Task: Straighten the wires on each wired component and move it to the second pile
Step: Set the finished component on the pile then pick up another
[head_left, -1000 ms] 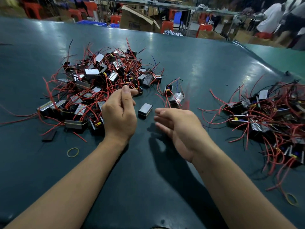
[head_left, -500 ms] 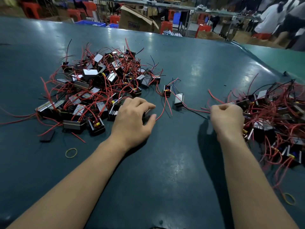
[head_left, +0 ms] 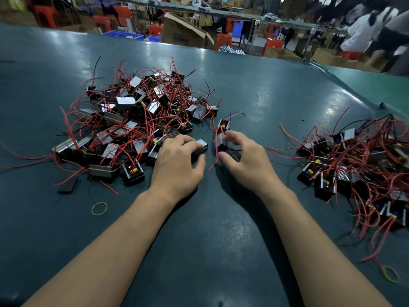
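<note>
- The right hand (head_left: 247, 161), which half a second ago was over at the second pile (head_left: 363, 165), is back in the middle, fingers curled round a component (head_left: 222, 140) beside the first pile (head_left: 135, 120).
- The left hand (head_left: 177, 165) has shifted little; its fingers curl over a block (head_left: 202, 145).
- That suggests one piece was delivered and another cycle is starting; wires (head_left: 218, 129) unstraightened yet.

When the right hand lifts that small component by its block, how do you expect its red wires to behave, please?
The red wires probably flop and trail, since they curve loosely below the right hand. The component looks compact and boxy, so it likely won't roll. Its wires may snag on the component just behind it.
</note>
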